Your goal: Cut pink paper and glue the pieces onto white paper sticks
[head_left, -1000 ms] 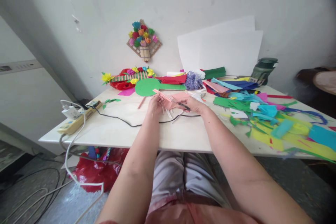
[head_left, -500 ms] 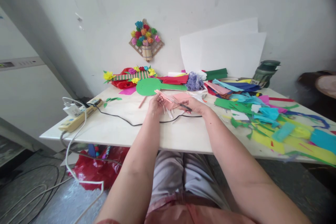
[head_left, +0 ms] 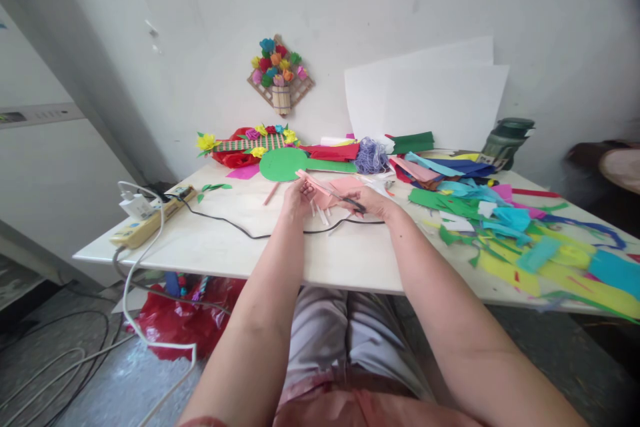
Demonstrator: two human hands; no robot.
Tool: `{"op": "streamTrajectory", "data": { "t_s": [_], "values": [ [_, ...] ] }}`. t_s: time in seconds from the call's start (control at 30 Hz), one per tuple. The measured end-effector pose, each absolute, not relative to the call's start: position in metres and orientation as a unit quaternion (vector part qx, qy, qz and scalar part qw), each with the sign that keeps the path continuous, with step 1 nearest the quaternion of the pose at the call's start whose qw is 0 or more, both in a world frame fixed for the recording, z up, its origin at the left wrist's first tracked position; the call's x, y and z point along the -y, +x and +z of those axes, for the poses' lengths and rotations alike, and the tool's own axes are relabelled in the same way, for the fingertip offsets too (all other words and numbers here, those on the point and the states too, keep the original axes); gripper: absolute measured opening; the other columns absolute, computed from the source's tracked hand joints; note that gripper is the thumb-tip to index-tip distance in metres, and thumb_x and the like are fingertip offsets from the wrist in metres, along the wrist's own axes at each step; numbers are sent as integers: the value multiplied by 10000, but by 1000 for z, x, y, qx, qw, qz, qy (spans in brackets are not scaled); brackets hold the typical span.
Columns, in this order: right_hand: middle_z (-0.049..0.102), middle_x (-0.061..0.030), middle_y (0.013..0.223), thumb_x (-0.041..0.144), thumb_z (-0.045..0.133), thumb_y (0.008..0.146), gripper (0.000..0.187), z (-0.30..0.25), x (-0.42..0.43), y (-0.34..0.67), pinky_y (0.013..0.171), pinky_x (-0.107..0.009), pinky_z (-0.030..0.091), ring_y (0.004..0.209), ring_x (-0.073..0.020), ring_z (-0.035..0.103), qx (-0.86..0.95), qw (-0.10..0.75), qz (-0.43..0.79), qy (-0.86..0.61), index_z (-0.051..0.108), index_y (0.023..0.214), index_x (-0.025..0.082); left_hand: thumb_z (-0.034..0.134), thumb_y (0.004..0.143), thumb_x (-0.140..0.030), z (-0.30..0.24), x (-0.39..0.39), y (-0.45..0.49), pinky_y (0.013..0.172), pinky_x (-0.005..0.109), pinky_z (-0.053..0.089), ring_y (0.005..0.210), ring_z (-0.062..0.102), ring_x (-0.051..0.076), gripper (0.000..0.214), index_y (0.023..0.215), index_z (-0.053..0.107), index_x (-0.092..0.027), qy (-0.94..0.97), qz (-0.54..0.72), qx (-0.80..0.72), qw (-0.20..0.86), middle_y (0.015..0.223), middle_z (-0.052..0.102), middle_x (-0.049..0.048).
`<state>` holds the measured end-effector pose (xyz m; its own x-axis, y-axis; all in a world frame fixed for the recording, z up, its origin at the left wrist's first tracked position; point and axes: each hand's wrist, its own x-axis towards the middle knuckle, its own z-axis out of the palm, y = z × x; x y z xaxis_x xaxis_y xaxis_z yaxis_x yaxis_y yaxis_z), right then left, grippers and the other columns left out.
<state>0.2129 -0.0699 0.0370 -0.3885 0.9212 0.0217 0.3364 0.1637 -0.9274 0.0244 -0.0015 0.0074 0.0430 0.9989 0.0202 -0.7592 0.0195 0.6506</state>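
My left hand (head_left: 299,195) is closed on a narrow piece of pink paper (head_left: 311,180) above the middle of the table. In my right hand (head_left: 369,202) is a pair of scissors with dark handles (head_left: 354,204), its blades pointing left and lying along the pink paper. Whether the blades are apart I cannot make out. Under and behind the hands lies more pink paper (head_left: 346,183), with several thin white strips (head_left: 323,215) just below. A green paddle-shaped piece (head_left: 283,165) lies beyond my left hand.
A black cord (head_left: 235,225) crosses the table under my arms from a power strip (head_left: 150,217) at left. Coloured paper scraps (head_left: 510,223) cover the right side. Purple yarn (head_left: 371,155), a flowered craft (head_left: 255,143) and a dark green bottle (head_left: 506,141) stand or lie at the back.
The view has shifted very slightly. Both hands, the scissors and the pink paper stay in nearly the same place.
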Motion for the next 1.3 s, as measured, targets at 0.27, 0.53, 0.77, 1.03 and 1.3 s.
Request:
{"op": "streamTrajectory", "data": {
  "t_s": [0.27, 0.53, 0.77, 1.03, 1.3],
  "values": [
    [507, 52, 449, 309, 674, 656, 319, 32, 64, 214, 333, -168, 290, 327, -36, 377, 691, 324, 467, -447, 642, 887, 92, 562, 776, -144, 8, 5, 25, 553, 167, 454, 469, 525, 58, 118, 661, 553, -117, 276, 650, -226, 671, 531, 533, -3],
    [499, 44, 457, 295, 660, 680, 257, 32, 64, 213, 332, -164, 278, 331, -31, 381, 691, 328, 459, -452, 642, 841, 96, 549, 782, -148, 8, 6, 26, 572, 174, 451, 478, 524, 59, 129, 657, 554, -118, 283, 653, -230, 664, 530, 538, -1],
    [499, 48, 462, 305, 658, 667, 313, 31, 63, 213, 347, -174, 260, 336, -31, 363, 692, 336, 459, -444, 655, 888, 83, 564, 774, -154, 8, 5, 25, 570, 169, 453, 480, 532, 58, 104, 677, 558, -116, 283, 654, -231, 663, 537, 539, -5],
    [512, 43, 488, 308, 675, 638, 378, 33, 64, 212, 360, -179, 256, 352, -28, 363, 690, 343, 467, -434, 662, 935, 75, 571, 773, -153, 10, 7, 25, 545, 166, 460, 468, 536, 59, 111, 669, 558, -115, 279, 655, -231, 663, 537, 549, -1],
    [512, 46, 470, 306, 644, 701, 397, 32, 63, 212, 354, -180, 285, 348, -43, 399, 683, 335, 465, -453, 634, 1021, 70, 567, 771, -148, 12, 9, 25, 556, 166, 459, 468, 531, 58, 116, 660, 552, -121, 271, 652, -232, 668, 520, 537, -8]
  ]
}}
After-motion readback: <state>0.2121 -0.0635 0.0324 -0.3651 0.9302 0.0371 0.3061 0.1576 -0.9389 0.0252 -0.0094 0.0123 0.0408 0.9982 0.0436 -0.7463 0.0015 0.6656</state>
